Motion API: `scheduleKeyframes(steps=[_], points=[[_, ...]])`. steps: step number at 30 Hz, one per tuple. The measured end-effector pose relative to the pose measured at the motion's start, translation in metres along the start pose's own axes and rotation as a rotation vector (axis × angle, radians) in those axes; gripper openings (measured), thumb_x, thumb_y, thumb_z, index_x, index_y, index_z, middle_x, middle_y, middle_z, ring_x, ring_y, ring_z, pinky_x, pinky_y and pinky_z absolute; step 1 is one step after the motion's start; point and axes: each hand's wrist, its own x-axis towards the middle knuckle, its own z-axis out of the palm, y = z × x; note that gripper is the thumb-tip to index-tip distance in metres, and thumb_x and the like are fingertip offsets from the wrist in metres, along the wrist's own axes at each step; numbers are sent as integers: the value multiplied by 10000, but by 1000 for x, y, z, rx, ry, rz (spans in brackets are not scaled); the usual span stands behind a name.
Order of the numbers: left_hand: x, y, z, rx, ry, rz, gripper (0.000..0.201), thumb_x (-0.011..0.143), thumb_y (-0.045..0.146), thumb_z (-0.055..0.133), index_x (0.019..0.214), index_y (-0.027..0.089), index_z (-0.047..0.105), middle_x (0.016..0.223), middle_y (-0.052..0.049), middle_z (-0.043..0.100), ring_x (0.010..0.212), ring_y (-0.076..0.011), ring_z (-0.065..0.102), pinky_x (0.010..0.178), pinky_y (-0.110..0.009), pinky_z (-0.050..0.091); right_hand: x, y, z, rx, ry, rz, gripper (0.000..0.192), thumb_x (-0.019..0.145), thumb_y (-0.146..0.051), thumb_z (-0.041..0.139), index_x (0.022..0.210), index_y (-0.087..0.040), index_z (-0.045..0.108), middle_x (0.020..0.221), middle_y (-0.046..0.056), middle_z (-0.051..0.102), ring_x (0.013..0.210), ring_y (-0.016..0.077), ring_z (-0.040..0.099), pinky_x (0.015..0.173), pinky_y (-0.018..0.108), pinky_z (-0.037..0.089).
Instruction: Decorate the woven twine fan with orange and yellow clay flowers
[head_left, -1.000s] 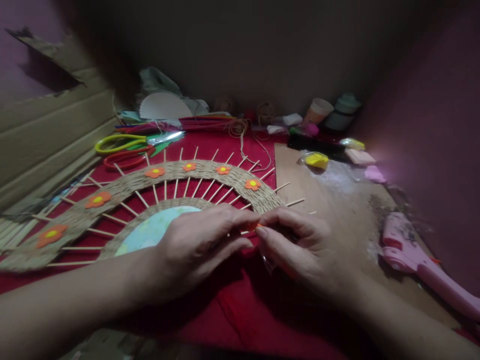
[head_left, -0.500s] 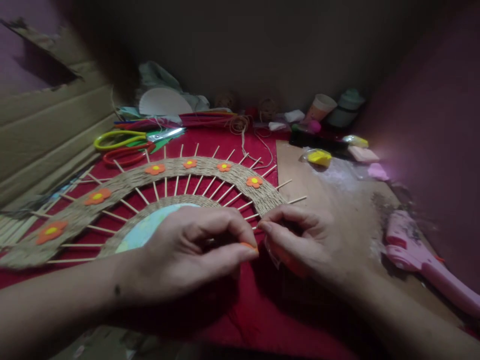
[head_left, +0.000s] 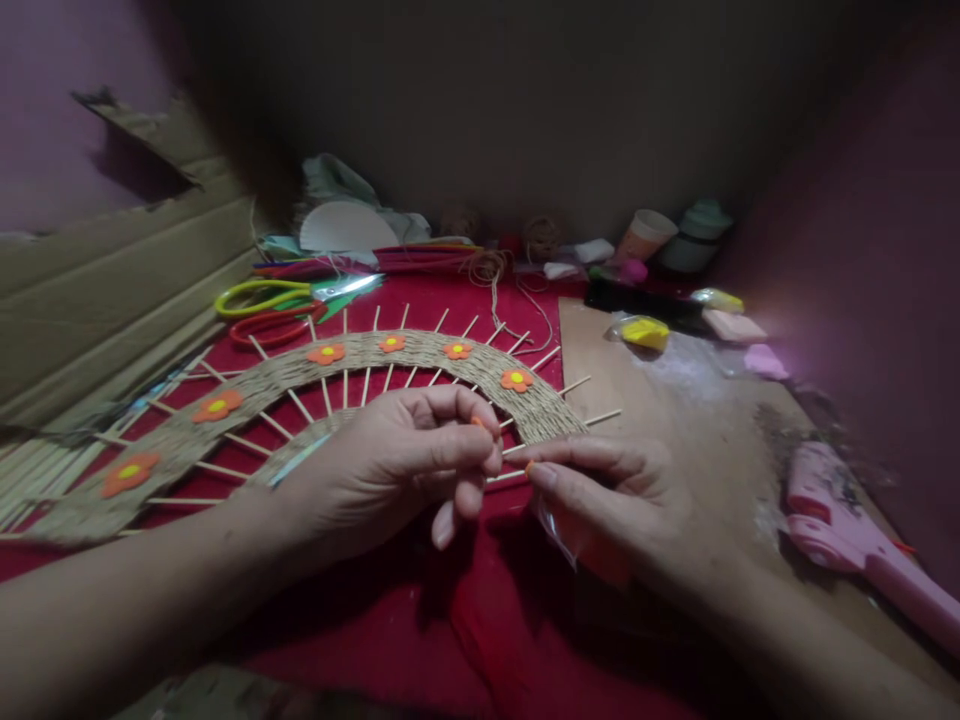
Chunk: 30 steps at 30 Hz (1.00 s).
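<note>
Both hands meet near the jute ring's (head_left: 420, 352) right end: left hand (head_left: 397, 465) pinches a tiny orange bit (head_left: 475, 422); right hand (head_left: 607, 495) grips a clear bag (head_left: 581, 535), fingers closed.

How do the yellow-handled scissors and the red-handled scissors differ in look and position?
The yellow-handled scissors lie farther from the person, and their bright metal blades show, pointing right. The red-handled scissors lie nearer, against the spokes of the woven jute ring, and their blades are hidden. Both lie flat on the red cloth, side by side.
</note>
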Motion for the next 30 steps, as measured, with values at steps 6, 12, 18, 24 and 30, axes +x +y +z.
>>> scheduleKeyframes(steps=[6, 12, 18, 24, 30], points=[[-5, 13, 0, 147, 41, 34, 104, 845, 233, 606, 807, 144, 645, 680, -23, 684, 399, -72, 581, 367, -130, 466, -1, -1, 1, -2, 27, 8, 177, 814, -274, 614, 879, -152, 724, 572, -12, 566, 483, 62, 458, 444, 188, 369], [-5, 23, 0, 143, -11, 151, 192, 882, 168, 522, 999, 128, 669, 785, -70, 707, 485, -115, 640, 384, -158, 495, -1, 3, 1, 39, 36, 22, 176, 819, -294, 619, 872, -157, 716, 516, -38, 513, 434, 48, 408, 406, 181, 315], [1, 17, -4, 32, -165, 57, 226, 904, 129, 463, 1050, 134, 636, 816, -67, 700, 482, -83, 636, 425, -134, 494, 0, 6, 0, 19, 6, 23, 220, 834, -327, 601, 907, -158, 722, 430, -57, 436, 397, 57, 382, 404, 199, 306], [2, 18, -6, 3, -174, 35, 174, 923, 166, 443, 925, 149, 616, 708, -46, 696, 420, -87, 622, 352, -106, 444, 1, 6, -1, 13, -1, 12, 199, 831, -316, 601, 881, -166, 723, 507, -34, 502, 441, 55, 410, 430, 194, 331], [-4, 24, -1, 135, -53, 92, 258, 920, 299, 485, 762, 135, 608, 480, 1, 619, 286, -47, 508, 302, -81, 349, -2, 4, -2, -47, 42, 22, 189, 827, -338, 610, 839, -189, 725, 596, 5, 583, 527, 79, 485, 474, 199, 374]])
